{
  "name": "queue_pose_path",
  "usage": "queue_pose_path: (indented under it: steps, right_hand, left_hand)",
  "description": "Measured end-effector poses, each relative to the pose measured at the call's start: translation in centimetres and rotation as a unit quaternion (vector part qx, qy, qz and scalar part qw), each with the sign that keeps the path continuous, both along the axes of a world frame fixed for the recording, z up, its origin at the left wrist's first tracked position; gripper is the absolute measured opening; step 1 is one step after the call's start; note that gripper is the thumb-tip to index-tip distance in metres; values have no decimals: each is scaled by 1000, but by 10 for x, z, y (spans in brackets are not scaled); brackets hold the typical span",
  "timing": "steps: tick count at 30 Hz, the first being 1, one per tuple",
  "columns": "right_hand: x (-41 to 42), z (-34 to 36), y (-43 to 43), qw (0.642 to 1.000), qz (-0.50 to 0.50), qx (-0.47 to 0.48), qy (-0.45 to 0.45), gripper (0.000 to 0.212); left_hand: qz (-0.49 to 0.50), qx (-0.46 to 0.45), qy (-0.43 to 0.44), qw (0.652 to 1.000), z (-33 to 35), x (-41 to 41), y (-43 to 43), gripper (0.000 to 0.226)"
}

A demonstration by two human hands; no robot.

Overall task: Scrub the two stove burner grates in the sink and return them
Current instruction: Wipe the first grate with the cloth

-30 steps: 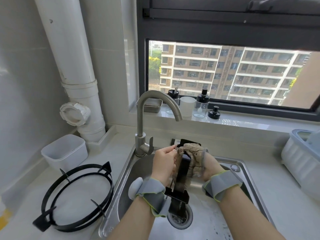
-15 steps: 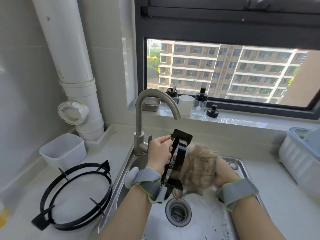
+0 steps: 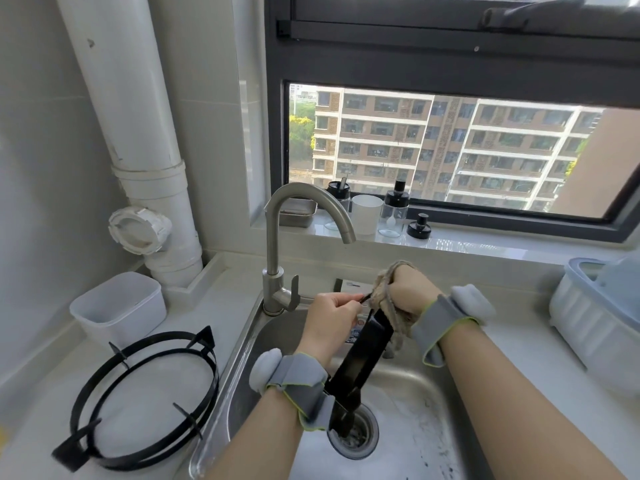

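Right at the stainless steel sink now, and the black metal burner grate is up on edge over the basin, seen almost side-on. Its long line slants from the two hands at the top down and towards us, to the round drain strainer, and whether the lowest prong actually touches the strainer I can't make out. The left hand has the top of the rim, fingers curled in and pinching the thin edge. Just beside it on that same rim, the right hand is fisted round a bunched tan scrubbing cloth, the cloth wrapped over the metal with a tail hanging behind the grate. So the unscrubbed length runs below both hands, down that slant, and the cloth hand is the one placed to travel it; I'd say the next stroke goes down the rim while the left hand braces the top. The brushed steel tap stands just left of the hands, with no water running that I can see. The second black ring grate lies flat on the pale worktop left of the sink, well apart from the hands and near a white plastic tub, and whether it's been cleaned I can't tell
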State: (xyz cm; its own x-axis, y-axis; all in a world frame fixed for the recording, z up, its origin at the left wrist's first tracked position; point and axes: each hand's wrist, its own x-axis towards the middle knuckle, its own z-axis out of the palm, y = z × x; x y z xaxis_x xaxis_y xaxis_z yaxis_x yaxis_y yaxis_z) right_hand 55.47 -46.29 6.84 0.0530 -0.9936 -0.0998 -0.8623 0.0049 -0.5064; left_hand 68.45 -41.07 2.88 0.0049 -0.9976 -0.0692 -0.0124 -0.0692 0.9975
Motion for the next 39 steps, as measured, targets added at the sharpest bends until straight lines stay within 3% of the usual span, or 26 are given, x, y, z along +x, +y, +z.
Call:
queue_pose_path:
  steps: [4, 8, 10, 13, 15, 17, 24, 32, 39]
  right_hand:
    - [8, 3, 5, 997, 7, -14, 79, 28]
    - [0, 4, 3, 998, 18, 22, 58, 19]
    - [5, 1, 6, 999, 3, 10, 35, 25]
    - [4, -11, 5, 995, -80, -50, -28, 27]
    - [2, -18, 2, 974, -196, -77, -81, 25]
    - [-2, -25, 7, 959, -261, -89, -61, 22]
    - [-13, -41, 21, 985, -51, -163, 22, 25]
    - [-15, -50, 23, 979, -59, -163, -110, 19]
    - [-8, -59, 25, 986, -31, -150, -64, 31]
  left_hand:
    - [-9, 5, 23, 1000, -2, 0, 3, 27]
    - [-7, 14, 27, 1000, -5, 3, 1, 32]
    - [7, 16, 35, 999, -4, 6, 0, 33]
    - [10, 27, 53, 998, -3, 5, 0, 32]
    - [19, 30, 67, 997, -2, 7, 0, 30]
    - [16, 36, 79, 996, 0, 6, 0, 28]
    - [27, 32, 66, 997, -4, 6, 3, 26]
    - [30, 41, 121, 991, 1, 8, 2, 27]
    - [47, 57, 148, 986, -1, 15, 1, 25]
